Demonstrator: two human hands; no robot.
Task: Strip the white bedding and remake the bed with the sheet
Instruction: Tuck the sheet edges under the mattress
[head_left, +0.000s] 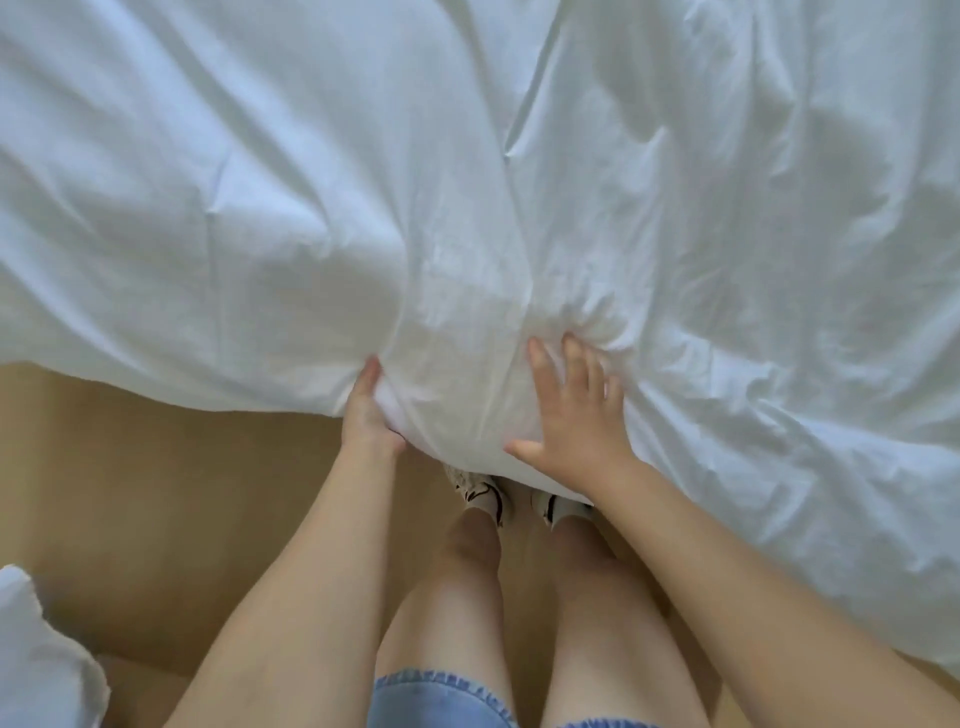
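Observation:
The white bedding (467, 182) fills the upper part of the view, creased and bunched toward me. My left hand (370, 410) grips its near edge from below, thumb on top and fingers hidden under the cloth. My right hand (574, 415) lies on top of the bunched fabric with fingers spread and fairly straight, pressing it down. The mattress beneath is hidden by the cloth.
Tan floor (156, 493) lies below the bedding's hanging edge. My legs and feet in white socks (519, 501) stand right against the bed. Another piece of white cloth (41, 654) sits at the lower left corner.

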